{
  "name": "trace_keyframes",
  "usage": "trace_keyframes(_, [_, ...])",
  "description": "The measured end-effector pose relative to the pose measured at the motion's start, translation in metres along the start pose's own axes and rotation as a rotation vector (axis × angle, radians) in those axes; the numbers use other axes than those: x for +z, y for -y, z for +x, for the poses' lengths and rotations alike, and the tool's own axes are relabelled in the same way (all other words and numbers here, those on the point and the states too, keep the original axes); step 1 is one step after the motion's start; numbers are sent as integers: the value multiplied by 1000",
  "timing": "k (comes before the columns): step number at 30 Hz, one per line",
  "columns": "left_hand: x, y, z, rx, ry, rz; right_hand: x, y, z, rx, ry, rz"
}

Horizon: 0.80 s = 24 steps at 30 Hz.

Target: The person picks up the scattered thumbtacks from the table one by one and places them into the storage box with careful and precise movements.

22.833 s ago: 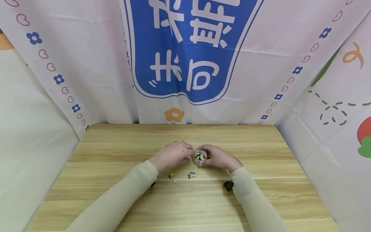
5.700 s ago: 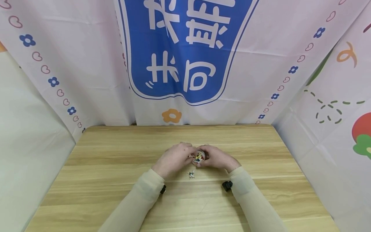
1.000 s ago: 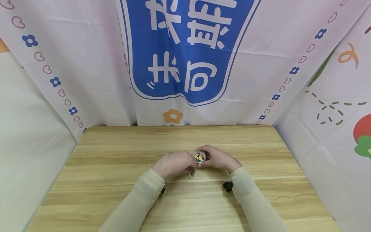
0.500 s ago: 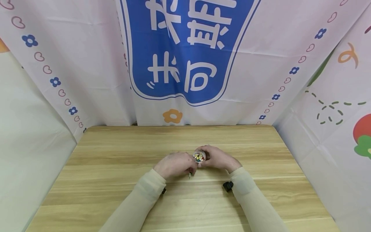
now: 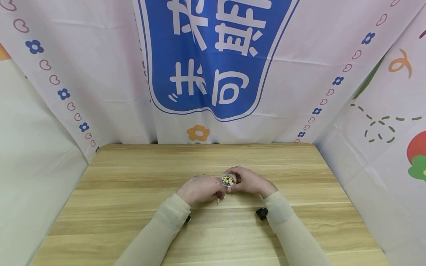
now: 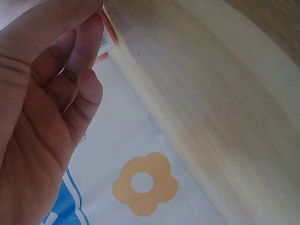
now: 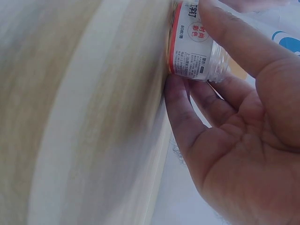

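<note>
I see the small clear jar [image 5: 229, 180] of coloured pushpins standing on the wooden table [image 5: 133, 221] near its middle, open at the top, its labelled wall showing in the right wrist view [image 7: 194, 54]. My right hand [image 5: 249, 181] wraps it from the right side, thumb and fingers curled round the wall, with the jar's base on the wood. My left hand [image 5: 201, 188] sits just beside the jar on its left, knuckles up, fingertips drawn together over a pushpin [image 5: 218, 200] whose point pokes out below the fingers; from the head view I read that as a pinch on the pin, though the contact itself is too small to make out. In the left wrist view the left fingers [image 6: 84, 70] are curled, and an edge of the jar's red and white label [image 6: 108, 35] shows right against them. Compared with twenty-odd seconds back, the scattered pins in front of the jar are gone: several lay there then, a small cluster was left about six seconds ago, and now only the one under my left fingers shows. Over the last second both hands and the jar have barely shifted. Behind the table hangs a white cloth backdrop [image 5: 100, 74] with a blue panel [image 5: 213, 55] bearing white characters.
</note>
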<state>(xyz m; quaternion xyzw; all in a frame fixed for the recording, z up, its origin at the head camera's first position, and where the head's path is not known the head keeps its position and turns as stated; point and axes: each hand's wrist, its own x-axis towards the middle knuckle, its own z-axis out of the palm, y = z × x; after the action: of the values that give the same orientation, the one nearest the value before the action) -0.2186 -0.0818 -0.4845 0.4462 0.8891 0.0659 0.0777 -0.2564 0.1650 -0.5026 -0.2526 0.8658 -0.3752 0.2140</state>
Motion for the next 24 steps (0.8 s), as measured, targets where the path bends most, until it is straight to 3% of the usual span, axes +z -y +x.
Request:
trace_keyframes(10, [-4,2,-2,11,-22,5,-1,0,-1,-36,1,-22])
trace_keyframes(24, [-17,5,-6,-16,-166,-116,0,1,-1,-20,-8,-37])
